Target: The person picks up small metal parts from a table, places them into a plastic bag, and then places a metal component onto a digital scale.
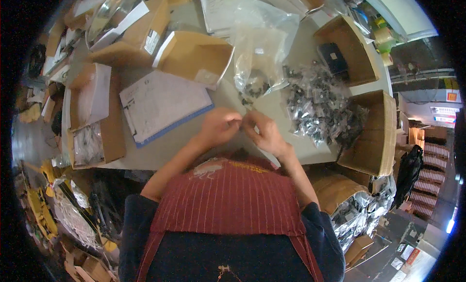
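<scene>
- Your left hand (221,127) is nearer to you than the clear plastic bag (269,24), a little to its left, with the fingers curled inward.
- Your right hand (266,133) is also nearer to you than the bag, its thumb and fingers bent toward the left hand.
- Your fingertips come together just short of the bag's near end; whatever they may be pinching is too small to make out, so I cannot tell whether either hand grips anything.
- The small dark parts (246,101) nearest your fingers lie at the bag's near end, and more dark pieces show inside it.
- A white strip (268,156) shows beside and below your right hand, on your side of the bag; I cannot tell whether you hold it.
- To the right of the bag, a heap of small clear packets (318,107) with dark contents spreads over the grey table (225,94).
- Farther right of the bag stands an open cardboard box (378,131).
- To the left of the bag sit a shallow carton (194,56) and, nearer you, white papers (165,102) with a blue edge beneath.
</scene>
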`<state>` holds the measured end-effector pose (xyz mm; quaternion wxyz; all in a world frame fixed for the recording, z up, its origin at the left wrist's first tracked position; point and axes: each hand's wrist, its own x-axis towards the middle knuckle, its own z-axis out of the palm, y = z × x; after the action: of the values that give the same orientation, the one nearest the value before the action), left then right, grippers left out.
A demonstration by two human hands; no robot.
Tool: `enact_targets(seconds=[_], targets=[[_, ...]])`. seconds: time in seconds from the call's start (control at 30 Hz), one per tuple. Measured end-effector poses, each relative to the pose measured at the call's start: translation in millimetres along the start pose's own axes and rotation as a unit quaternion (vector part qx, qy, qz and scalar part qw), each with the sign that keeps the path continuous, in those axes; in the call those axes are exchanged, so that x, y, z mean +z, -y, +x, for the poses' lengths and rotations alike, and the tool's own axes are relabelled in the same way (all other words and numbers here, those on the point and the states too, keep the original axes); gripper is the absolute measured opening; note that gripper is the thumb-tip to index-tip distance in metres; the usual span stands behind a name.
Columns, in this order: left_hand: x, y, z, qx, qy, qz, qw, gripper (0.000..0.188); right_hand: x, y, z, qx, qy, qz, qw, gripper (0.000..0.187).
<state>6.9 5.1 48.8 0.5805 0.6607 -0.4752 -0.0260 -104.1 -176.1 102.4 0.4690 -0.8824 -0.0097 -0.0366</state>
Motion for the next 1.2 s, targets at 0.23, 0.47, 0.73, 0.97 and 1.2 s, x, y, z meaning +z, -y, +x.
enact_targets(seconds=[0.23,0.47,0.73,0.97,1.2], targets=[[-10.5,5.8,62.4,-0.159,-0.023,0.052,0.986,0.016,-23.9,-12.2,-7.7,0.166,-0.158,0.218,0.949,0.011],[-88.8,109.8,109.9,-0.215,0.110,0.476,0.846,0.024,-53.0,0.0,-2.4,0.060,-0.455,0.326,0.826,0.011],[-103.4,115.0,111.1,-0.276,0.089,0.221,0.931,0.025,-6.0,-28.4,10.8,0.162,-0.176,0.103,0.966,0.010],[-121.1,89.6,98.1,-0.284,-0.028,-0.113,0.952,0.020,30.7,-69.5,8.6,-0.006,-0.140,-0.241,0.960,0.045],[-72.9,8.5,47.5,-0.446,-0.044,-0.330,0.831,0.034,17.5,-44.9,-8.3,-0.002,-0.116,-0.150,0.982,0.038]])
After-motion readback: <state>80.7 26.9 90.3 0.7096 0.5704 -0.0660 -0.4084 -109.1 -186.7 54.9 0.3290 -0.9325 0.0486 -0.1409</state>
